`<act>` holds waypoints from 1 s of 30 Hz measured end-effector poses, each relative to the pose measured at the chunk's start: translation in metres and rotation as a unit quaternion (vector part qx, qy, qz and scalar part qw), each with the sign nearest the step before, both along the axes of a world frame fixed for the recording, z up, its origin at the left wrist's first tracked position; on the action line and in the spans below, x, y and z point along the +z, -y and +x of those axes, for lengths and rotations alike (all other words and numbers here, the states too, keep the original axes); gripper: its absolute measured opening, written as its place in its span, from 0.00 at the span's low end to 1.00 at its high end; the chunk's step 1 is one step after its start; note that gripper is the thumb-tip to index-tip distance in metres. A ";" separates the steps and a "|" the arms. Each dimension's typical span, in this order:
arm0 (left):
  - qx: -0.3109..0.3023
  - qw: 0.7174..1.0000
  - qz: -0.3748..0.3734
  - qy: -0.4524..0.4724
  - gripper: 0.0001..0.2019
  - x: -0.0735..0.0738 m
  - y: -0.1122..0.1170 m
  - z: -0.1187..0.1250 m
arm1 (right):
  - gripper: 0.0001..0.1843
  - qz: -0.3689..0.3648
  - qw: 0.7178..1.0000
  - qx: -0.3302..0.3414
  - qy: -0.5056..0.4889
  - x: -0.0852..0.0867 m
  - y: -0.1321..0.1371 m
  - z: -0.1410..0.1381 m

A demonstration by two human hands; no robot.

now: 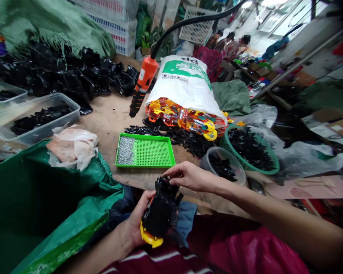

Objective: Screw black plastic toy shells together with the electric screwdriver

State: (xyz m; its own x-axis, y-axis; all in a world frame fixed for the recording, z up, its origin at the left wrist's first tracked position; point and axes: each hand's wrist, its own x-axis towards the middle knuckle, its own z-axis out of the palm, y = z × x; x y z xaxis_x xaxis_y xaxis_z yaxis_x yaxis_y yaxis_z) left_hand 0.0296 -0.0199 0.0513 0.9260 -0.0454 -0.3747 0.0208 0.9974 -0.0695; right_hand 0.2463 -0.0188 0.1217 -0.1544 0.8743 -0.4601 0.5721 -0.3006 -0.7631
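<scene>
My left hand (135,217) cradles a black plastic moulded assembly (160,207) with a yellow curved piece (151,238) at its lower end. My right hand (185,177) comes in from the right, its fingertips on the top of the assembly. Just ahead of my hands, a green perforated tray (157,152) holds a patch of small silver screws at its left end. An orange and black electric screwdriver (143,83) lies farther up the wooden bench (108,114), its black cable rising away.
A white sack (183,82) spills orange and yellow plastic parts. Black parts fill a green round basket (251,152), a clear bowl (221,165) and clear tubs (36,120), and lie heaped at back left. A green woven sack (54,205) sits at lower left. A person (234,47) works in the background.
</scene>
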 end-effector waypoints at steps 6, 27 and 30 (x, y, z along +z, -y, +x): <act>0.006 1.000 0.007 -0.010 0.26 0.004 0.002 -0.001 | 0.17 0.019 0.999 0.002 0.031 -0.005 0.006 0.001; 0.023 0.999 0.033 0.009 0.28 -0.020 -0.001 -0.002 | 0.12 0.058 0.998 -0.007 -0.002 -0.006 -0.005 -0.009; 0.006 0.999 0.041 0.025 0.29 -0.019 -0.003 -0.003 | 0.13 0.017 0.999 -0.015 -0.036 0.000 -0.008 -0.005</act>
